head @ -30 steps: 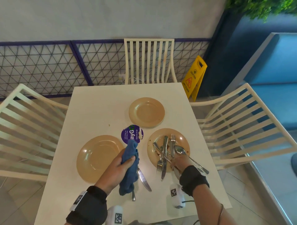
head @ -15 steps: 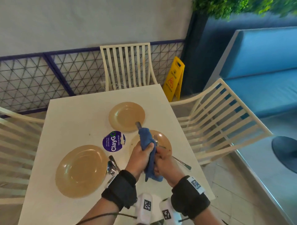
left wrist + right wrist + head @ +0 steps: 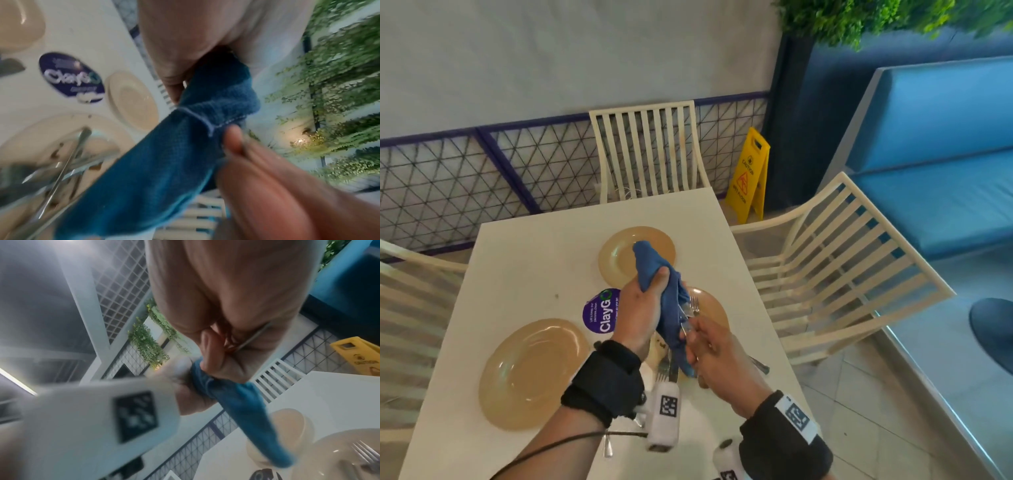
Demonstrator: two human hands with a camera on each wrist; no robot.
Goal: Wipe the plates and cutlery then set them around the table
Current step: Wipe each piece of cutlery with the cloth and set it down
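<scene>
My left hand (image 3: 652, 284) grips a blue cloth (image 3: 654, 270) above the white table (image 3: 524, 260). My right hand (image 3: 697, 337) pinches the thin metal handle (image 3: 255, 335) of a piece of cutlery whose other end is wrapped in the cloth (image 3: 164, 162); which piece it is stays hidden. Below the hands a tan plate (image 3: 710, 308) holds a fork (image 3: 694, 305) and more cutlery (image 3: 667, 368). A small tan plate (image 3: 616, 257) lies farther back. A large tan plate (image 3: 530, 370) sits at the left, with a spoon (image 3: 607, 445) near the front edge.
A round purple sticker (image 3: 601, 315) marks the table's middle. Cream slatted chairs stand at the far side (image 3: 647, 150), the right (image 3: 835, 270) and the left (image 3: 410, 308). A yellow wet-floor sign (image 3: 748, 174) and a blue bench (image 3: 935, 178) are at the right.
My right hand lifted a piece of cutlery off the plate and brought it to the cloth. Both hands then rose, and the cloth now covers the piece. The head view swung left.
</scene>
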